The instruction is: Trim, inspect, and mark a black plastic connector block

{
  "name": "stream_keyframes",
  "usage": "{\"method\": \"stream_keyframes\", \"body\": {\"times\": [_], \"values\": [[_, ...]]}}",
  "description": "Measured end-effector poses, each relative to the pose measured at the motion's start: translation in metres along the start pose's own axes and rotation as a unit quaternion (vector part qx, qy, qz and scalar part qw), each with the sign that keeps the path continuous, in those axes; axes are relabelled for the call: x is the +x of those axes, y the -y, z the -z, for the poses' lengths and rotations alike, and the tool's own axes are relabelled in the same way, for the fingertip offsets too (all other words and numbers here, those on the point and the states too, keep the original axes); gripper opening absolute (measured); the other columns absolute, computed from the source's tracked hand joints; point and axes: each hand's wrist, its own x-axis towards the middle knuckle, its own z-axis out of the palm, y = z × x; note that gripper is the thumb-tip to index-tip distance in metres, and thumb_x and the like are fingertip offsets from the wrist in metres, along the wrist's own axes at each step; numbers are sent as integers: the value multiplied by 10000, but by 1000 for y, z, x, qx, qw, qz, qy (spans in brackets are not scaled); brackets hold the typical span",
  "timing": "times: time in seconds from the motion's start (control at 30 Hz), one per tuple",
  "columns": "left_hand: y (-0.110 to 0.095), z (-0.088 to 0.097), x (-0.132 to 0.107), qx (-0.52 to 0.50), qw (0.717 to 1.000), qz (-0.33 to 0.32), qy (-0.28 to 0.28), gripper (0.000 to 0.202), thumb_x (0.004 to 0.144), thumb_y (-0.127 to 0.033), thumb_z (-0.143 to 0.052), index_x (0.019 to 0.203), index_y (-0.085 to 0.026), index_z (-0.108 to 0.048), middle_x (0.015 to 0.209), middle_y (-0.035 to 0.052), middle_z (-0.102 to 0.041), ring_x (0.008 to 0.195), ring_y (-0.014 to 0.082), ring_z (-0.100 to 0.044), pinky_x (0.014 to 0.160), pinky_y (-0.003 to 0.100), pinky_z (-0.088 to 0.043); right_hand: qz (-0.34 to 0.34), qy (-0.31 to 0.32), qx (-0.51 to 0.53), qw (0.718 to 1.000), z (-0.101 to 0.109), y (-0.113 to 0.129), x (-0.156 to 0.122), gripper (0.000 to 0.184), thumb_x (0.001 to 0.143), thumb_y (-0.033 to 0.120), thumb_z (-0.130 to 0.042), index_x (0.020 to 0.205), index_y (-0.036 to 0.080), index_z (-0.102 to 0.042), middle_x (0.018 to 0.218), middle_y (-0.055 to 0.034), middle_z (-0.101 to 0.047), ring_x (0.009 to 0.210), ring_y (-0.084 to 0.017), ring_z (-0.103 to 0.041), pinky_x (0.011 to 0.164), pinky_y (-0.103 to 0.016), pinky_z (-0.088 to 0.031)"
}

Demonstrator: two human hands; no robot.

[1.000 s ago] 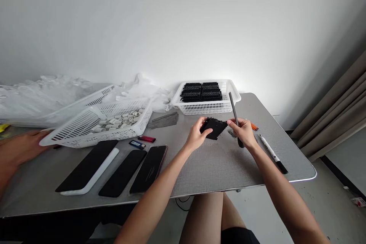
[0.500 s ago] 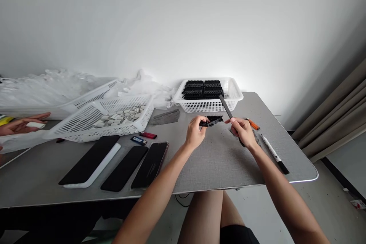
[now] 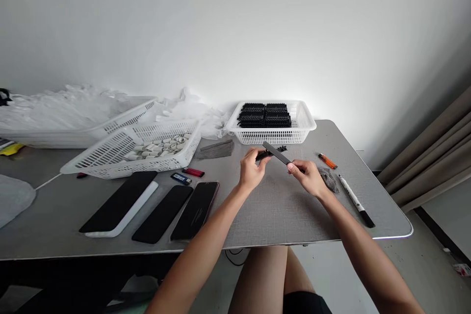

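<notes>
My left hand (image 3: 251, 170) pinches a small black plastic part (image 3: 282, 148) with a toothed edge, just in front of a white basket (image 3: 308, 125). Several similar black parts (image 3: 253, 117) stand in rows inside that basket. In my right hand (image 3: 309, 177) is a flat grey file (image 3: 276, 152), its thumb along the top. The file slants up to the left and its blade crosses over the black part, hiding some of it. Whether the two touch, I cannot tell. A crumpled dark cloth (image 3: 328, 180) lies beside my right wrist.
An orange lighter (image 3: 327, 161) and a white marker (image 3: 356, 200) lie at the right. To the left are two phones (image 3: 196, 210), (image 3: 162, 214), a black-and-white slab (image 3: 119, 203), two lighters (image 3: 193, 172), a grey strip (image 3: 215, 149), and a basket (image 3: 110, 169) of white tubes (image 3: 162, 147).
The file has swung down and left, from pointing at the basket to lying across the black part. At the far left, another person's hand with a white piece has gone out of view.
</notes>
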Motion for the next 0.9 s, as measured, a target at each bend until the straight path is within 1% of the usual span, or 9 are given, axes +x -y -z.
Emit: {"method": "stream_keyframes", "body": {"times": [0.07,0.13,0.27,0.37,0.5,0.6,0.73,0.8,0.9], "values": [[2,0,2,-42,998,48,-8,230,700,-370,-812,839,-221,-706,798,40,-703,798,217,-653,798,339,-514,-8,-18,4,1000,1,-2,0,556,877,692,-494,655,186,-561,554,42,-361,529,-102,-315,515,-261,-215],[6,-1,5,-106,989,100,-6,331,682,-408,-829,913,-206,-704,882,57,-733,877,231,-679,859,358,-523,-25,-65,24,997,3,-5,1,557,854,708,-517,659,188,-559,545,44,-356,518,-103,-316,505,-260,-224],[10,-1,11,-283,940,192,20,476,645,-427,-861,1025,-190,-698,1079,100,-745,1103,278,-669,1013,440,-499,-70,-149,114,980,12,-10,4,558,835,742,-512,712,199,-551,509,57,-349,465,-99,-299,461,-258,-228],[11,-1,12,-348,906,235,46,507,620,-394,-886,1053,-200,-705,1101,102,-746,1164,306,-649,1043,486,-491,-79,-146,151,975,15,-8,4,550,811,733,-557,751,187,-586,507,64,-347,454,-90,-293,444,-253,-225],[10,-4,7,-378,890,247,66,509,605,-368,-901,1057,-236,-706,1093,68,-750,1192,288,-638,1068,472,-484,-77,-87,180,977,9,0,3,529,754,665,-679,900,157,-651,555,69,-367,484,-78,-298,452,-242,-209],[7,-7,2,-384,885,246,95,482,610,-373,-899,1034,-245,-708,1052,62,-757,1180,296,-644,1042,484,-499,-64,-40,199,977,3,2,4,523,686,624,-759,929,176,-639,581,78,-377,489,-69,-286,457,-236,-218],[3,-9,-2,-364,886,253,138,423,603,-348,-905,951,-210,-709,976,74,-757,1085,298,-678,981,490,-517,-43,-43,208,976,1,0,4,491,673,603,-778,646,209,-485,550,80,-337,475,-61,-265,458,-240,-219],[3,-9,-1,-338,903,239,118,411,577,-336,-917,891,-188,-696,934,65,-748,1005,260,-691,950,439,-529,-41,-60,204,976,2,-2,4,522,685,609,-765,605,217,-430,538,80,-307,476,-62,-242,459,-244,-207],[5,-9,1,-271,940,201,53,479,528,-313,-933,894,-183,-653,869,30,-718,869,194,-684,837,342,-550,-35,-85,174,981,4,-2,4,518,688,627,-752,610,213,-453,554,68,-311,499,-70,-241,467,-250,-211]]}}
